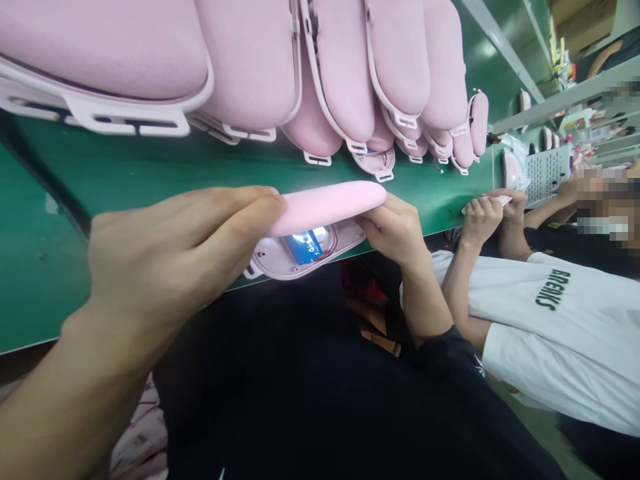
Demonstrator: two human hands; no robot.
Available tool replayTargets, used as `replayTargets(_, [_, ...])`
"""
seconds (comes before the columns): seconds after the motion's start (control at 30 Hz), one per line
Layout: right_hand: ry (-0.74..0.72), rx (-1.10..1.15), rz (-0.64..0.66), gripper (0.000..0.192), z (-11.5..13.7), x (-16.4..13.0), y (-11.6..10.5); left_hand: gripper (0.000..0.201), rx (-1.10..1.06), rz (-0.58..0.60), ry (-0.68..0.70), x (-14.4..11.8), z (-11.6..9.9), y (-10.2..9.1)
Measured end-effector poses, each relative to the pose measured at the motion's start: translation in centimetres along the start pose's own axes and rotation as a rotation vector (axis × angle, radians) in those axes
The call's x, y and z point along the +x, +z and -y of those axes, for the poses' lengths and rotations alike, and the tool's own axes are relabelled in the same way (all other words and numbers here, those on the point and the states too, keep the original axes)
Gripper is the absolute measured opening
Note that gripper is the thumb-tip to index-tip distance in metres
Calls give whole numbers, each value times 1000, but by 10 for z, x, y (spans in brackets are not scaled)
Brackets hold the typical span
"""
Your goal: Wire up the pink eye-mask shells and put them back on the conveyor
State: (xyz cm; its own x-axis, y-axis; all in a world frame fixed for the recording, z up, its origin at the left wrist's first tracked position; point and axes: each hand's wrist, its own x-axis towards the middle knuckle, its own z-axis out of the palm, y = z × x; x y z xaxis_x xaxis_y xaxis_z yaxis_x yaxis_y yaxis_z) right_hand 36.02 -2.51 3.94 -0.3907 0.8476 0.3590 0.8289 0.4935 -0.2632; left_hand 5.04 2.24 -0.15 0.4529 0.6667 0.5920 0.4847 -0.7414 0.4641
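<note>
The left hand (165,260) and right hand (395,230), fingers clamped on its ends, hold a soft pink padded cover (325,207) over an open pink plastic shell (305,250) at the green counter (125,180) edge, not yet seated; finished pink units (350,73) lie beyond

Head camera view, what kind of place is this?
Probably a factory assembly line. A row of identical pink padded shells lies along a green belt, both hands, left hand and right hand, hold a pink cover over an open casing, and a co-worker works alongside.

Bare green belt (150,170) ahead is open; pink shells (345,73) crowd its far side — co-worker's arms (480,227) seemingly block the right.
</note>
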Motion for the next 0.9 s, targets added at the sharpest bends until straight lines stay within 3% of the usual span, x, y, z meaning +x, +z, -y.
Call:
replayTargets(0.23, [-65, 70, -26, 22, -3, 7, -3, 70, 17, -8, 13, 3, -3, -3])
replayTargets(0.47, [-74, 19, -35, 23, -2, 8, -4, 71, -16, 194, -93, 10, -21, -22])
replayTargets(0.8, [-115, -5, -24, 28, -3, 9, -4, 67, 51, -29, 96, 3, 0, -2])
replayTargets(0.9, [-102, -33, 9, 28, -2, 11, -3, 68, 50, -22, 107, 2, 2, -1])
